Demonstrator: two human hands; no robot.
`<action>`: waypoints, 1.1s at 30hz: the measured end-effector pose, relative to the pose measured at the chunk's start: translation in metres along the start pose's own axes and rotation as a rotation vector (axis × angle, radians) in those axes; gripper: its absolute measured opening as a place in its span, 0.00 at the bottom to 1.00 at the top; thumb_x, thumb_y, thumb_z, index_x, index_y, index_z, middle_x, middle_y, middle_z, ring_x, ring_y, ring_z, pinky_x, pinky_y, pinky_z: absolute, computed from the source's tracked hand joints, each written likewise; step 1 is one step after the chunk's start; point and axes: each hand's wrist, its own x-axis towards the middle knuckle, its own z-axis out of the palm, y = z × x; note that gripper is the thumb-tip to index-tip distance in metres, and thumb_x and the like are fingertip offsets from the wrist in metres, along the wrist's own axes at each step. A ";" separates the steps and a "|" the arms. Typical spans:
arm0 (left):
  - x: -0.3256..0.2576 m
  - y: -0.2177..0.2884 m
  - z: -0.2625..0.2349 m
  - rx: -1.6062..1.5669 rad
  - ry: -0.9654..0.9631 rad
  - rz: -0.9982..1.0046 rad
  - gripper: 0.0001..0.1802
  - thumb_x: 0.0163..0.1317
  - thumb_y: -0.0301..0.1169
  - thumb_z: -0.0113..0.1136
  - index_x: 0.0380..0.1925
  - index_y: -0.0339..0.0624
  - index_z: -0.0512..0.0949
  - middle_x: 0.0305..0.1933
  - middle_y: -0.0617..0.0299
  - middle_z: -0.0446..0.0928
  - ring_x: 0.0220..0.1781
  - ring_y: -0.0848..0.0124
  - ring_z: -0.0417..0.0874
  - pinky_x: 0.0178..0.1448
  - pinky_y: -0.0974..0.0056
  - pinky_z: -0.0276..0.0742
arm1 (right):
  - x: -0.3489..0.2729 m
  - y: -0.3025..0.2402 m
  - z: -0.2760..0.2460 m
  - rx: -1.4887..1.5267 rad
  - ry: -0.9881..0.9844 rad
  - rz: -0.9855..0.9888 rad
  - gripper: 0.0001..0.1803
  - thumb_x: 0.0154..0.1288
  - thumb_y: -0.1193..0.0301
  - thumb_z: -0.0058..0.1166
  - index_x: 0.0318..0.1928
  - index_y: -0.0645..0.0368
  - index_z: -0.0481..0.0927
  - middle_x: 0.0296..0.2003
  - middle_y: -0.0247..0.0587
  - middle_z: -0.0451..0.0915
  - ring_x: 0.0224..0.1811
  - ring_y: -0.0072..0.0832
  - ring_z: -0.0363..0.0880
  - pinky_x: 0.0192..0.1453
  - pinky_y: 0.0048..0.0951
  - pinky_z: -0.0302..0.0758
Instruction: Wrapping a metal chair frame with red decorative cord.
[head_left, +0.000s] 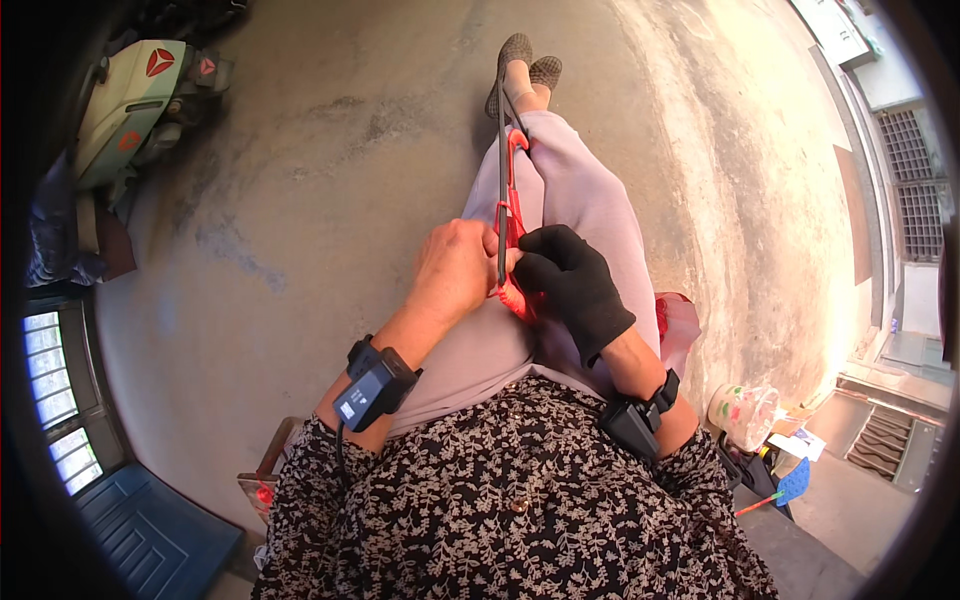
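While curled, left hand [455, 272] — right hand [570, 285] — pinch rod [502, 180].

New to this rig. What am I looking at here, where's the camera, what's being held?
One view only: a fisheye camera worn on a seated person's head, looking down at their lap, so straight edges bend near the rim. No robot. The bare left hand and the black-gloved right hand meet over the knees, both closed on a red object with a thin dark rod running toward the feet. What the red object is, I cannot tell. Each wrist wears a black strapped device. Below is a concrete floor.
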 end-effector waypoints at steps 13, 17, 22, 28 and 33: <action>-0.050 -0.007 -0.100 -1.492 -0.004 -0.189 0.15 0.68 0.40 0.53 0.45 0.40 0.70 0.37 0.58 0.80 0.27 0.75 0.78 0.24 0.71 0.70 | -0.002 -0.038 -0.011 -0.179 0.249 -0.551 0.24 0.57 0.68 0.66 0.53 0.61 0.76 0.45 0.42 0.81 0.47 0.32 0.81 0.52 0.31 0.76; -0.083 0.027 -0.147 -1.392 -0.077 0.196 0.16 0.71 0.42 0.50 0.43 0.38 0.69 0.42 0.53 0.77 0.30 0.75 0.78 0.32 0.67 0.74 | -0.007 -0.075 0.007 -0.701 0.031 -0.950 0.27 0.50 0.66 0.69 0.52 0.58 0.78 0.51 0.47 0.76 0.57 0.44 0.74 0.61 0.40 0.70; -0.094 0.015 -0.175 -1.044 0.485 0.219 0.17 0.72 0.43 0.51 0.41 0.38 0.71 0.39 0.55 0.75 0.23 0.78 0.73 0.24 0.73 0.69 | -0.028 -0.108 -0.010 0.280 -0.433 -0.117 0.08 0.66 0.73 0.54 0.39 0.64 0.83 0.35 0.37 0.82 0.43 0.22 0.79 0.50 0.23 0.72; -0.066 0.001 -0.090 -0.704 0.106 -0.087 0.10 0.63 0.33 0.63 0.37 0.38 0.76 0.24 0.66 0.76 0.22 0.78 0.76 0.24 0.73 0.70 | -0.048 -0.068 -0.024 0.590 -0.375 -0.120 0.11 0.70 0.71 0.45 0.37 0.69 0.76 0.29 0.42 0.78 0.34 0.29 0.80 0.45 0.29 0.76; -0.059 0.021 -0.019 -0.493 0.093 0.008 0.15 0.51 0.31 0.72 0.35 0.37 0.77 0.24 0.67 0.77 0.24 0.80 0.77 0.30 0.69 0.74 | -0.075 -0.069 -0.023 0.609 -0.338 -0.070 0.11 0.70 0.69 0.45 0.37 0.65 0.76 0.28 0.39 0.78 0.33 0.25 0.79 0.43 0.28 0.76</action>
